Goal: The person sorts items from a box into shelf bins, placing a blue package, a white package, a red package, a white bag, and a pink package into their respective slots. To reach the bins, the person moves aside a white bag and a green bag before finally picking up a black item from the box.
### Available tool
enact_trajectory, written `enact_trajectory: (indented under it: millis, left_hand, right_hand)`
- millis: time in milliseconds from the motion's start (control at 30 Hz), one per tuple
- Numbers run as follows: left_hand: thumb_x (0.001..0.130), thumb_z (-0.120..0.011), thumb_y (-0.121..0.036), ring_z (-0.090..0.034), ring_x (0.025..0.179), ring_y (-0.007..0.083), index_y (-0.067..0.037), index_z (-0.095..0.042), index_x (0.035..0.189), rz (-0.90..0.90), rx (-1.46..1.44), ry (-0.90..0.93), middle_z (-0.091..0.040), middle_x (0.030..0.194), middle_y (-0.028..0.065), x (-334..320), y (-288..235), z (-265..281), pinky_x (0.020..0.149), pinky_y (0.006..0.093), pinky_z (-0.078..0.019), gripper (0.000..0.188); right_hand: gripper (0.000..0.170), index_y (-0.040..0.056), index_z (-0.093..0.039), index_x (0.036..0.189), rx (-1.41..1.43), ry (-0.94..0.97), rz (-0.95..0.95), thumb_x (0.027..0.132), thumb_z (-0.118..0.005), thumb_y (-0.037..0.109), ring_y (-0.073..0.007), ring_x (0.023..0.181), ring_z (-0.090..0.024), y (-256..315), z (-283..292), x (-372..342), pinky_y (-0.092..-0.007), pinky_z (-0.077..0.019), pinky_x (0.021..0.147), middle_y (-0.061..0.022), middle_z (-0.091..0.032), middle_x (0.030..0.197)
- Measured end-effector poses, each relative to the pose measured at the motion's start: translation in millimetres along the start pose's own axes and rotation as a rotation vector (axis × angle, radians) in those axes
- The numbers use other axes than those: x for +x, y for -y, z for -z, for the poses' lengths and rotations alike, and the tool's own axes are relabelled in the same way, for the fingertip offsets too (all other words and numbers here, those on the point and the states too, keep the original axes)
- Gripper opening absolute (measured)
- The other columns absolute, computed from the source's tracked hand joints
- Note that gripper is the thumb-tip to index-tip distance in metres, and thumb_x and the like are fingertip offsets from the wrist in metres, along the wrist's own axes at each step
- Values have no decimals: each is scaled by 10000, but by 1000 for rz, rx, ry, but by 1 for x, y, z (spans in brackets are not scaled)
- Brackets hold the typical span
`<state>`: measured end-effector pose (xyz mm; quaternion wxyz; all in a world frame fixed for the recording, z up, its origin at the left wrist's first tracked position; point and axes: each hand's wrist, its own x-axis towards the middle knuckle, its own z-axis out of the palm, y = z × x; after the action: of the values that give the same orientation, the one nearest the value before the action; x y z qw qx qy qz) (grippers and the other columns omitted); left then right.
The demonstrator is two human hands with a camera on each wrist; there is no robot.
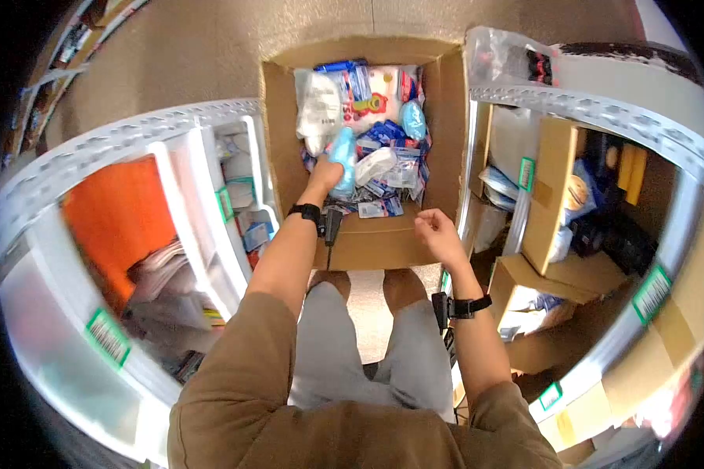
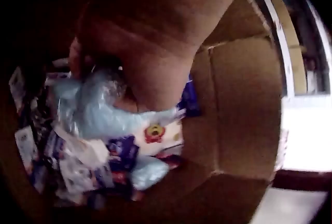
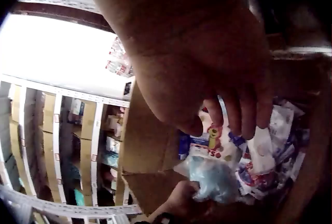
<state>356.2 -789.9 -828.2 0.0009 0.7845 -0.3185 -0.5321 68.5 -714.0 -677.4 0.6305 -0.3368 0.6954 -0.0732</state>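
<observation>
My left hand (image 1: 326,173) grips a light-blue bundle in clear plastic (image 1: 342,162), inside an open cardboard box (image 1: 281,141). In the left wrist view the bundle (image 2: 93,107) hangs over a pile of small blue-and-white packets (image 1: 379,207). My right hand (image 1: 440,238) hovers by the box's near right edge, its fingers loosely curled around nothing. Its fingers (image 3: 249,107) show above the packets in the right wrist view. Beyond the bundle lie a white package with a red and yellow picture (image 1: 371,98) and a second light-blue bundle (image 1: 413,119).
Metal shelving flanks the box: an orange sheet (image 1: 113,223) and stacked bags fill the left side. Opened cartons (image 1: 551,195) with goods stand on the right. A clear plastic bag (image 1: 508,59) lies beyond the right rail.
</observation>
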Motion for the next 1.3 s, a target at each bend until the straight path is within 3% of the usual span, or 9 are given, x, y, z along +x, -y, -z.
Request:
enact_trajectory:
  millis: [133,333,500,567,733,867,1067,1167,1300]
  left_hand:
    - [600,-508,0,-584,932,158,-22,-477,1374,-165,-742,818,-609,1070,31,-139,-83,73,796,282,-483,774]
    - [686,-628,-84,-563,1196,232,-13,-451,1420,-400,-931,1336,-586,1325,102,-320,-155,155,1034,376,-428,758]
    - [860,-687,-470,-475,1290,247,-2,-359,1467,-427,-923,1128,-511,1407,117,-462,-207,207,1102,396,-351,834]
    - [844,-741,-400,-431,1317,222,-23,-350,1465,-978,-725,829,-488,1419,121,-508,-231,224,1119,389,-319,825]
    - [824,-741,-14,-620,1059,167,-20,-477,1293,-1057,-872,495,-664,1148,109,-612,-268,259,913,310,-496,538]
    - [837,-731,-27,-643,877,108,-13,-595,1114,-1125,-939,332,-697,990,64,-658,-275,273,794,259,-509,309]
    - [857,-742,-158,-633,888,108,-4,-613,1121,-1294,-796,397,-682,988,52,-684,-286,289,806,251,-499,331]
    - [834,-768,-416,-592,1103,172,-6,-461,1347,-1395,-907,599,-599,1215,89,-705,-295,280,950,313,-479,724]
    - [825,-802,-295,-528,1217,210,-5,-376,1403,-1260,-877,733,-536,1322,100,-714,-291,249,1034,354,-425,774]
  right_hand:
    - [436,-16,-525,1238,97,-51,114,946,-643,285,-216,1037,-610,71,23,-78,-342,-497,885,-137,-630,1158]
    - [577,25,-382,1379,631,97,512,924,-695,193,-195,1200,-529,212,72,-234,-352,-456,986,-117,-545,1314]
    - [547,31,-423,1281,666,65,727,847,-755,49,-154,1147,-549,289,89,-356,-333,-441,992,-71,-596,1226]
    - [548,27,-419,1267,844,-69,775,836,-757,20,-149,1144,-548,308,92,-391,-323,-450,979,-71,-605,1195]
    - [699,40,-343,1335,945,-26,974,801,-794,38,-217,1235,-504,344,100,-471,-367,-428,1031,-127,-502,1329]
    - [685,31,-338,1388,921,123,974,853,-758,109,-222,1173,-566,339,112,-521,-370,-550,892,-123,-525,1312]
    - [535,23,-439,1322,915,49,988,877,-725,100,-208,1011,-659,329,121,-565,-363,-611,761,-99,-613,1186]
    - [458,30,-454,1275,982,-104,1058,887,-699,49,-197,1010,-659,327,108,-582,-357,-609,775,-86,-617,1181]
    - [380,57,-467,1191,1147,-235,1116,885,-683,-1,-198,1019,-654,311,98,-594,-340,-603,794,-91,-618,1182]
